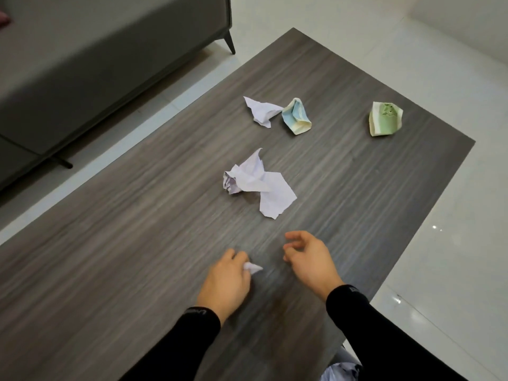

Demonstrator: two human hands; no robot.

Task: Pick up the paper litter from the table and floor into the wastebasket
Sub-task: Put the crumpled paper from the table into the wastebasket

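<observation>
At the far left we see a grey sofa (82, 64) on the pale floor (170, 103), beside the dark wood-grain tabletop (123, 243). Moving right along the near edge, the left hand (225, 281) has its fingers curled round a small scrap (253, 267) of white paper, whose tip pokes out to the right.

Ahead of both hands, near the middle of the tabletop, lies the large crumpled sheet (258, 185). Its long axis runs on a diagonal, from a balled end at the far left to a flatter tail at the near right. Beyond it sit the far white piece (261, 111) and, touching or just beside it, the blue-and-cream wad (297, 118).

The right hand (308, 262) holds nothing, its fingers loosely bent. We judge it the nearer hand to the large crumpled sheet, since the tail points almost at its fingertips. It is also the free one, so a short reach forward and slightly left should take that tail.

Below the near edge is a pale crumpled shape (341, 367); we cannot tell whether it is the wastebasket. Farthest right, well apart from the rest and close to the tabletop's corner, stands the green wad (384, 119).
</observation>
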